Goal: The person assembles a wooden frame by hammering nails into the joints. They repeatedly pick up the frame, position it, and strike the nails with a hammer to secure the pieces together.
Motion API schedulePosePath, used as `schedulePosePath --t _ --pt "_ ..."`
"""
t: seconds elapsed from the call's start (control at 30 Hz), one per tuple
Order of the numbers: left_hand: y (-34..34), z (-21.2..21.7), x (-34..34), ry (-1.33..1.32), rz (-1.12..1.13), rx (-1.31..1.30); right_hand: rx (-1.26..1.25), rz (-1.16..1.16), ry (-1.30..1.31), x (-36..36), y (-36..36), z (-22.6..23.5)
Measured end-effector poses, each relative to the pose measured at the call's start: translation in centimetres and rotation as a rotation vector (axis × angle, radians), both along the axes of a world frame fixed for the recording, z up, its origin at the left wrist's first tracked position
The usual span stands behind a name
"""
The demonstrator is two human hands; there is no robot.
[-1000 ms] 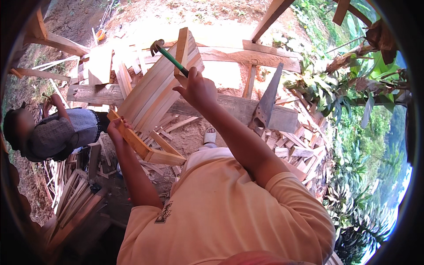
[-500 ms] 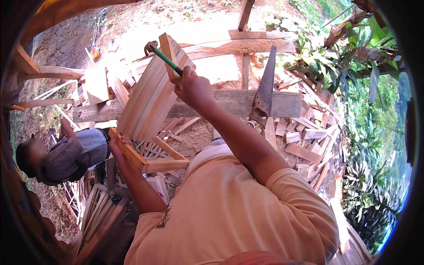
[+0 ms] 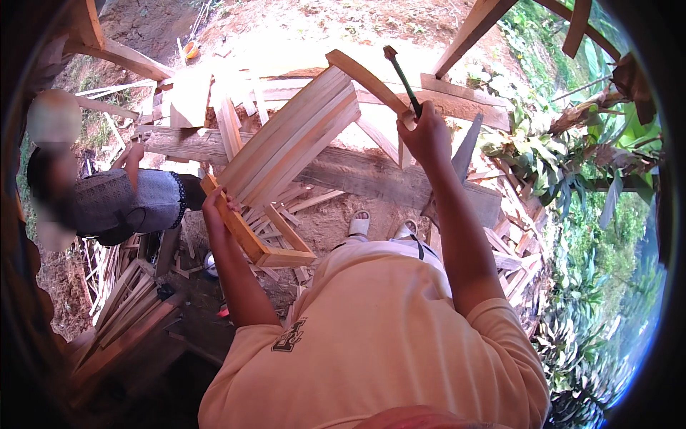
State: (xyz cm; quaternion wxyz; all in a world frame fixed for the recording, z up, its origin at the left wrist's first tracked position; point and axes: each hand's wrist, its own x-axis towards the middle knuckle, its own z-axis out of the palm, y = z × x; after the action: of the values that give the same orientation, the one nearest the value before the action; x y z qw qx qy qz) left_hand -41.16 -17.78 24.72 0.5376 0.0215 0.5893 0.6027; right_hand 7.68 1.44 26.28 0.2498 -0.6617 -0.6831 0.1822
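Note:
In front of me stands a wooden piece made of a slatted panel (image 3: 293, 136) joined to a squared timber frame (image 3: 275, 255), tilted up to the right. My left hand (image 3: 220, 206) is closed round the frame's near left bar. My right hand (image 3: 426, 136) is shut on a hammer (image 3: 404, 80) with a green and black handle, its head pointing up and away. Those fingers are also at the right end of the panel's far edge bar (image 3: 368, 82); whether they grip that bar too, I cannot tell.
A thick plank (image 3: 371, 175) runs across behind the piece, with a handsaw (image 3: 468, 146) lying at its right. Wood offcuts (image 3: 518, 261) are heaped on the right, and a stack of battens (image 3: 132, 314) lies lower left. Another person (image 3: 118, 204) is close on the left.
My right hand and the hammer have moved right, and the hammer has swung from pointing left to pointing nearly straight away. The slatted panel leans further right. My whole view has shifted.

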Motion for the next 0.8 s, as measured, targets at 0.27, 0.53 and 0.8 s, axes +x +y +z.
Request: schedulePosePath --t 0.27,0.53,0.8 --pt "-1.3 -0.5 0.9 0.029 -0.016 0.03 0.019 -0.039 -0.065 3.2 0.6 0.9" --pt "-1.3 -0.3 1.7 0.128 0.059 -0.018 -0.033 -0.043 0.058 4.4 -0.1 -1.4" --pt "-2.2 1.5 3.7 0.276 0.107 -0.154 -0.113 -0.128 0.273 5.3 -3.1 -3.6"
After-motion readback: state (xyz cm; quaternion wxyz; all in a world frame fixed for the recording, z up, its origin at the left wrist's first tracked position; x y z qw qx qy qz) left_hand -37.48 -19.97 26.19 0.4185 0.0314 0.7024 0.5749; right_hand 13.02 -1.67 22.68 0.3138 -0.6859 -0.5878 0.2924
